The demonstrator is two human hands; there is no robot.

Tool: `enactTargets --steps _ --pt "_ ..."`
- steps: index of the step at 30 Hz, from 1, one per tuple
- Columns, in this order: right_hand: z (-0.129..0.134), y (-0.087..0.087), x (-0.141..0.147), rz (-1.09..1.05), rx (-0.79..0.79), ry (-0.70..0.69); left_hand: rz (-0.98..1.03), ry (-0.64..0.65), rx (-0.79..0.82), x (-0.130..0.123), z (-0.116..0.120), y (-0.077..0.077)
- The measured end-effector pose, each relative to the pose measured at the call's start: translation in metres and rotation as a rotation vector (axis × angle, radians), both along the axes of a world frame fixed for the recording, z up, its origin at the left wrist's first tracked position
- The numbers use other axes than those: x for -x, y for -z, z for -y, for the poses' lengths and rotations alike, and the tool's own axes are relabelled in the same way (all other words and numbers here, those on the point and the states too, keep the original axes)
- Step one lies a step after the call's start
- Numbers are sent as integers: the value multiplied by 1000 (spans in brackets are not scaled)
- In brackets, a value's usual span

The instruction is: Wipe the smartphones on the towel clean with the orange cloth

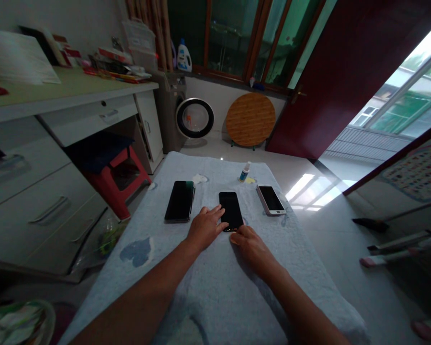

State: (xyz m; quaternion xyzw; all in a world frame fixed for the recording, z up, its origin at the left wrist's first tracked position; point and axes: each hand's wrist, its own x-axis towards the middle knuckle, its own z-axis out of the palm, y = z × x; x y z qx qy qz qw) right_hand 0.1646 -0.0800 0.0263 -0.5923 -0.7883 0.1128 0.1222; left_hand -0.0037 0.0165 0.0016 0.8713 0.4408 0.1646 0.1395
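A black smartphone [232, 209] lies face up on the cloth-covered table, between my two hands. The fingers of my left hand [206, 227] are spread, with the fingertips and thumb resting on the phone's left side. At its lower right corner, my right hand [250, 245] is closed with the fingers curled; what they hold, if anything, is hidden. To the left lies a larger dark phone [180, 201], its screen up. A white-framed phone [271, 200] sits on the right. Behind them stands a small spray bottle [244, 172] with a white cap.
A patterned light-blue cloth [215, 292] covers the table. On the left are a drawer desk [89, 117] and a red stool [124, 177]. A washing machine [170, 108] with its door open, a round wooden tabletop [250, 119] and a dark red door [330, 72] stand beyond.
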Motion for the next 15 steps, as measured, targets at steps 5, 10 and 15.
enactTargets --steps 5,10,15 --pt "5 1 -22 -8 34 210 -7 -6 19 -1 0 -2" --pt "1 2 -14 96 25 233 -2 -12 16 -2 0 -1" --pt "-2 -3 6 178 23 210 -8 -20 -4 -3 1 1"
